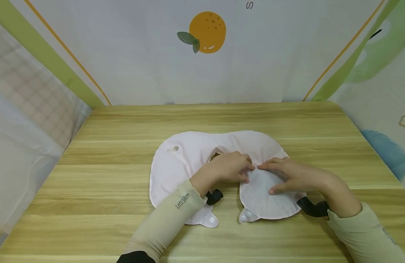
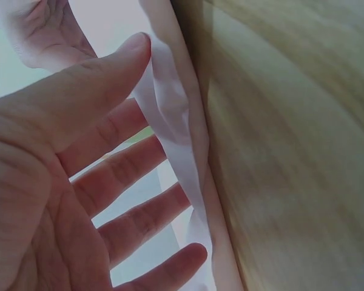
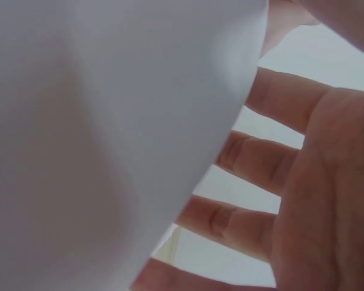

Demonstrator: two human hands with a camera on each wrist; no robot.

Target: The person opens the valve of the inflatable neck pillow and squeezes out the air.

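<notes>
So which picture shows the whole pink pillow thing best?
The head view. There the flat pink pillow lies whole on the wooden table, with both hands on it. The left wrist view shows only a crumpled edge of it beside the table. The right wrist view shows just a blurry pale patch.

Wood table (image 1: 123, 190) w/ cartoon-print walls (image 1: 123, 54) (fabric?).
</notes>
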